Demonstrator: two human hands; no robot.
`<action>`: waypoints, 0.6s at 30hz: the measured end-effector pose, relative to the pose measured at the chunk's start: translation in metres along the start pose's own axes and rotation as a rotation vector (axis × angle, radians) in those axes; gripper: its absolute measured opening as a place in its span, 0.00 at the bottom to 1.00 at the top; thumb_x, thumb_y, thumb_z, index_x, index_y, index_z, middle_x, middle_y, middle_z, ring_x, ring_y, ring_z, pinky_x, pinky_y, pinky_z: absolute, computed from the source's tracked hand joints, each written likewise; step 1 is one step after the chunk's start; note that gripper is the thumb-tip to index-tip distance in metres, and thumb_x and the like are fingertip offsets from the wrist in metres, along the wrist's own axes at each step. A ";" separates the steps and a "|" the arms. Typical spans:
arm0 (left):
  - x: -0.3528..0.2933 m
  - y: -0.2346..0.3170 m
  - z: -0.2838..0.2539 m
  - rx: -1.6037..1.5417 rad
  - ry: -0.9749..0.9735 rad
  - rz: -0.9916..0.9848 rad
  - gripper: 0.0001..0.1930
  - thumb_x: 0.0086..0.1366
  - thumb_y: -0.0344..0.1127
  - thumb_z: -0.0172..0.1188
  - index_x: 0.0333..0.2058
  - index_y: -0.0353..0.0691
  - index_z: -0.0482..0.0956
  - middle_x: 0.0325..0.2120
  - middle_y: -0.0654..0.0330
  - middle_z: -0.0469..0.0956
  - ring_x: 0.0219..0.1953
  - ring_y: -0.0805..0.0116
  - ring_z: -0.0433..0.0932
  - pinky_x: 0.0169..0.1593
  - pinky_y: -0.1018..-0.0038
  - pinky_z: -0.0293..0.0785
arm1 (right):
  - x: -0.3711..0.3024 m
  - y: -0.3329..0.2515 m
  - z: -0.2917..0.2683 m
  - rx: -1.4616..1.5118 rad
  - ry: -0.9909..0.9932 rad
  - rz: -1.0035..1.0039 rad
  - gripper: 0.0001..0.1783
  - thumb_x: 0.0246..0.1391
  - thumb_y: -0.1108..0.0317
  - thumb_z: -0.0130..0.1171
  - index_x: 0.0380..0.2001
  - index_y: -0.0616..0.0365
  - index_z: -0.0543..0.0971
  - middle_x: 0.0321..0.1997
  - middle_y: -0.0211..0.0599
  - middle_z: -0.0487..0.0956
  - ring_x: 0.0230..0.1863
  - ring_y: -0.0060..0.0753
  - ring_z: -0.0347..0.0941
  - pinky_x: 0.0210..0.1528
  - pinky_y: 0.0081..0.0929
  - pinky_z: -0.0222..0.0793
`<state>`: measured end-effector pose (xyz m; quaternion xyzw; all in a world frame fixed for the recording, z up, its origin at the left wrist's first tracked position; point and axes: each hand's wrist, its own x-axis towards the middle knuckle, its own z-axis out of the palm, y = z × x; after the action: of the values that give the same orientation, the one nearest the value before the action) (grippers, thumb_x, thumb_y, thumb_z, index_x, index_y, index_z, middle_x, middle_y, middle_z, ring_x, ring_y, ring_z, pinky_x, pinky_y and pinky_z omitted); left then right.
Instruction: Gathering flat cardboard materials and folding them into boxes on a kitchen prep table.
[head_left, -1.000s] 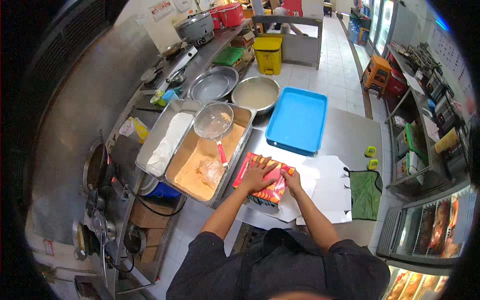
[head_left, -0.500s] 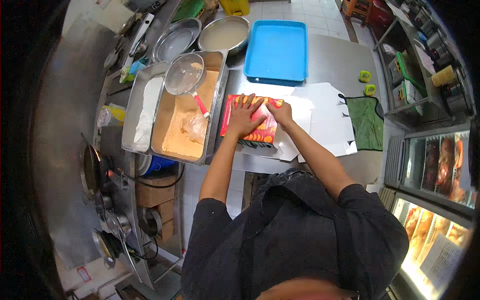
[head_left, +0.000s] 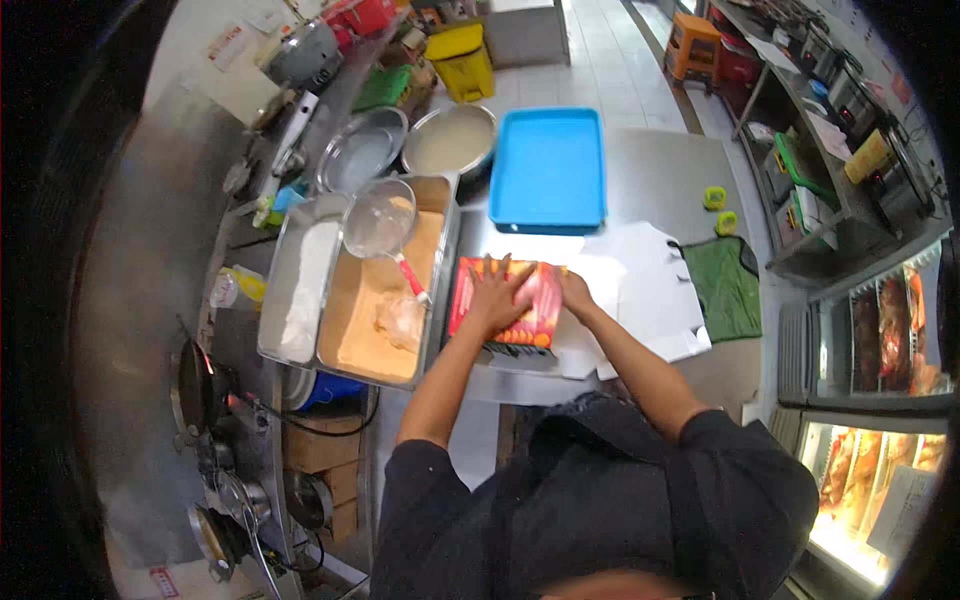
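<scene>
A red and yellow printed cardboard box (head_left: 541, 312) lies on the steel worktable in front of me. My left hand (head_left: 497, 304) presses flat on its top with the fingers spread. At the box's right edge, my right hand (head_left: 577, 293) has its fingers bent closed around the border; the fingertips are partly hidden. White flattened cardboard sheets (head_left: 650, 290) lie under and to the right of the box. Left of it, a deep steel pan (head_left: 437, 262) holds orange-tinted powder with a pale lump in it. A mesh strainer (head_left: 380, 216) with a red and white handle rests across the pan.
Beyond the box stands a blue plastic tray (head_left: 550, 170). Steel bowls (head_left: 449, 142) sit at the back left, beside a pan of white powder (head_left: 312, 285). A green cloth (head_left: 722, 290) and two small green timers (head_left: 714, 198) lie right. Lit display fridges (head_left: 870, 480) stand lower right.
My view has tilted up, so the table sits lower in the picture and more of the floor behind shows. Both hands stay at the box, the right one slightly nearer its side edge.
</scene>
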<state>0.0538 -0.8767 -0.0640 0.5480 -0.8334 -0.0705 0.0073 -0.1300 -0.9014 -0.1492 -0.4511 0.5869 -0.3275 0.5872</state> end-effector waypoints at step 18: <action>-0.016 -0.011 0.007 -0.005 0.038 -0.076 0.35 0.53 0.62 0.50 0.61 0.74 0.52 0.63 0.53 0.49 0.64 0.38 0.42 0.59 0.32 0.34 | 0.018 -0.015 -0.028 -0.762 -0.220 -0.526 0.20 0.48 0.72 0.50 0.46 0.46 0.77 0.45 0.37 0.78 0.51 0.39 0.70 0.66 0.54 0.35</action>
<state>0.0691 -0.8656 -0.0717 0.5805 -0.8115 -0.0625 0.0217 -0.1540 -0.9275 -0.1402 -0.7996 0.4655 -0.1767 0.3358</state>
